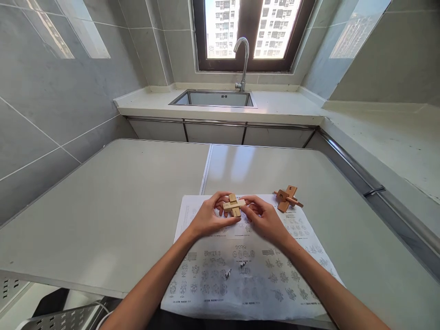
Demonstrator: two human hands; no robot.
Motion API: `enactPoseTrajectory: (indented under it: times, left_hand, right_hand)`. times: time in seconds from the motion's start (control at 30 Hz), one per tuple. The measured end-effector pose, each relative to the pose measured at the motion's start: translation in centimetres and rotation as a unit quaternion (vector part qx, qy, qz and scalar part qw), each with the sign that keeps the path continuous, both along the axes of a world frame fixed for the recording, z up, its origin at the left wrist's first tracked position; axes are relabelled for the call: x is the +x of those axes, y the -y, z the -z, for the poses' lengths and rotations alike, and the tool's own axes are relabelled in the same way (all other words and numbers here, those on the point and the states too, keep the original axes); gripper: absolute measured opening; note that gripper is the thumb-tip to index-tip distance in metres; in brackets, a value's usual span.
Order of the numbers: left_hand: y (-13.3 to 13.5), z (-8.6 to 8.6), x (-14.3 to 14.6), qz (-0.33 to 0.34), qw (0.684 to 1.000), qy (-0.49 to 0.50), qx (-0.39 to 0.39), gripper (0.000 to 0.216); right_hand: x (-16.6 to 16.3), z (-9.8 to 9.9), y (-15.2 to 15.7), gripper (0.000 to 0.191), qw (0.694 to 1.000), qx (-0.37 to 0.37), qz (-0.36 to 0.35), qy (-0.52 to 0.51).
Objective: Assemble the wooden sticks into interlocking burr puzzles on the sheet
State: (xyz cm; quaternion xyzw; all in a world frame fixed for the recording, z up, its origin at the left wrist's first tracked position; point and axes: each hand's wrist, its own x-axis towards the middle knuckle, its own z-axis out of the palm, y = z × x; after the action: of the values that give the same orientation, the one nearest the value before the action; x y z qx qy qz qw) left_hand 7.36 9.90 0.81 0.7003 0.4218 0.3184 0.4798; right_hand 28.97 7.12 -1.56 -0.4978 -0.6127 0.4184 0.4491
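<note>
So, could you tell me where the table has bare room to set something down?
Bare: the table's left half, left of the sheet, and the strip beyond it. Crowded: the sheet's far end, where both hands hold a puzzle, with a second puzzle right.

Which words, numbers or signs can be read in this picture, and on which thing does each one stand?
"2": on the upper block of the darker wooden cross-shaped puzzle lying on the table.
"3", probably: on the lower-left block of that puzzle; small, not certain.
Large white printed paper sheet: rows of diagrams with captions, too small to read.
Dark mark on the steel sink's inner wall: unreadable.
Pale wooden block puzzle, held by left hand and right hand: no readable text.
</note>
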Motion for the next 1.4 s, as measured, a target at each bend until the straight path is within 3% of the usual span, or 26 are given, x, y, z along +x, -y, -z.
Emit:
enactPoseTrajectory:
  times: [0.3, 0.7, 1.4]
  left_hand:
    - [-0.03, 0.01, 0.01, 0.031, 0.999, 0.015, -0.020, 0.057]
    - [0.56, -0.38, 0.44, 0.028, 0.999, 0.021, -0.010, 0.057]
    - [0.51, -0.62, 0.34, 0.039, 0.997, 0.053, -0.040, 0.059]
  right_hand:
    - [0.09, 0.28, 0.18, 0.032, 1.000, 0.016, 0.006, 0.003]
    - [0.09, -0.01, 0.18, 0.039, 1.000, 0.004, 0.012, 0.015]
    - [-0.20, 0.21, 0.34, 0.031, 0.998, 0.036, 0.030, 0.045]
